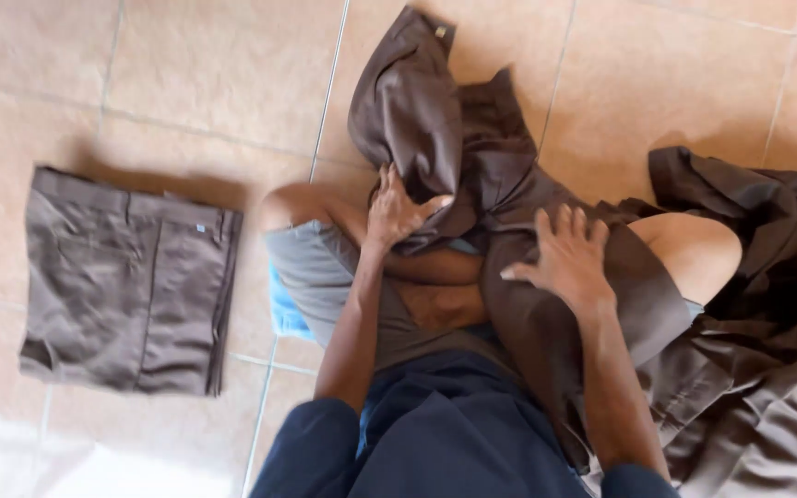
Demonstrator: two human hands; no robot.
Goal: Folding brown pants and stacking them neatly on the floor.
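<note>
Brown trousers [472, 175] draped over the seated person's lap on the tiled floor [196, 74], left hand [397, 212] apparently gripping the cloth, right hand [566, 258] pressed flat, fingers spread, folded brown trousers [126, 281] well apart toward the floor's left edge.

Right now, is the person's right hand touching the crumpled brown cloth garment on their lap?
Touching: the head view shows the right hand pressed flat on the crumpled brown garment.

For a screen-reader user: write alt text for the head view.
A person sitting on a tiled floor presses both hands on brown trousers draped over their lap, the left hand gripping the cloth, the right hand flat on it. Folded brown trousers lie to the left; a heap of brown garments lies to the right.
</note>
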